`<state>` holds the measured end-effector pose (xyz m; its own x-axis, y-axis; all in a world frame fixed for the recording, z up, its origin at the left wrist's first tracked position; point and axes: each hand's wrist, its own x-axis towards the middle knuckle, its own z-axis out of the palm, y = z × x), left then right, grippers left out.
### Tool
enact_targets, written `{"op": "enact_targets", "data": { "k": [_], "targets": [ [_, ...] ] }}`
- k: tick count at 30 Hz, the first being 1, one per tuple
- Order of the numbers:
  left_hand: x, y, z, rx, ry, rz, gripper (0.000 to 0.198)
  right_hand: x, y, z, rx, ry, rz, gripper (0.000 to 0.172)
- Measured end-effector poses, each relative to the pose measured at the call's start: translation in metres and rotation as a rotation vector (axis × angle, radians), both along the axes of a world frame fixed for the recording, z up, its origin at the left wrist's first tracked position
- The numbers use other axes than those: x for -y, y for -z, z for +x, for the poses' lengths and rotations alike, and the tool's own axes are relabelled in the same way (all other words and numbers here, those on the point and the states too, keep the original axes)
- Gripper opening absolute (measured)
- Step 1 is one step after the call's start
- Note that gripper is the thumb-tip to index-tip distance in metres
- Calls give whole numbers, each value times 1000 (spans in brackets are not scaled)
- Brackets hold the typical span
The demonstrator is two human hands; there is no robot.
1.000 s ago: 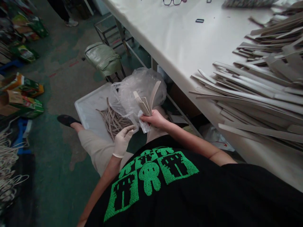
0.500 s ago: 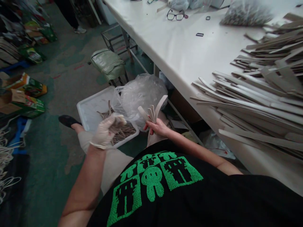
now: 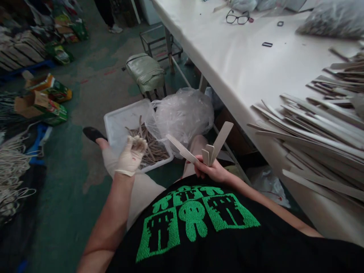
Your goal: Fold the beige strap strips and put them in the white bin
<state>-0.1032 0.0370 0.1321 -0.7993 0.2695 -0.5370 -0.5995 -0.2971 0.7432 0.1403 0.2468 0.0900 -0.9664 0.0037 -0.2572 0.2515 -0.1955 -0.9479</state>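
My left hand (image 3: pixel 131 154) wears a pale, thin glove with greyish stains on its fingers. It is open, its fingers loosely bent and the thumb apart, and no object shows in it. Below and beyond it stands a white plastic tub (image 3: pixel 113 118) holding many narrow beige strips (image 3: pixel 153 146). My bare right hand (image 3: pixel 212 170) is closed around the lower ends of several flat beige strips (image 3: pixel 223 138), which fan out upward above my lap. A crumpled clear plastic bag (image 3: pixel 184 112) bulges over the tub's right side, just beyond the held strips.
The white table (image 3: pixel 227 60) runs along my right, with piled long beige strips (image 3: pixel 318 129), glasses (image 3: pixel 237 17), a small dark buckle (image 3: pixel 267 44) and a filled clear bag (image 3: pixel 332 22). A green-wrapped stool (image 3: pixel 146 72) stands ahead. Open cartons (image 3: pixel 42 104) and white cords (image 3: pixel 14 159) lie left.
My left hand has turned and its fingers have loosened. My right hand has moved right and nearer my body, and the strips in it are spread wider. The view has shifted left.
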Motion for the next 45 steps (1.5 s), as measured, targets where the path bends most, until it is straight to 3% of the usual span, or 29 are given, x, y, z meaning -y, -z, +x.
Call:
{"op": "enact_targets", "data": {
  "k": [2,5,12,21,26,32,34,38,45],
  "targets": [
    [-6,25,12,178,-39,0,27,0,-5,6,4,-77,80,57],
    [-8,41,22,282,-59,16,29,3,-12,7,-47,-151,233,48],
    [0,52,25,288,-29,26,22,10,-3,0,-147,-323,425,35],
    [-2,52,30,305,53,23,29,14,-3,-7,-153,-397,516,44],
    [0,54,29,282,86,23,25,15,-8,-7,-136,-375,477,40],
    [-3,61,52,362,157,21,19,20,0,-18,139,-222,6,59],
    [-8,63,66,415,178,47,14,23,7,-27,173,-158,-48,66],
    [-16,68,88,378,179,73,13,30,19,-39,180,-90,18,58],
    [-14,76,95,191,141,11,40,41,26,-37,5,126,360,34]
  ]
}}
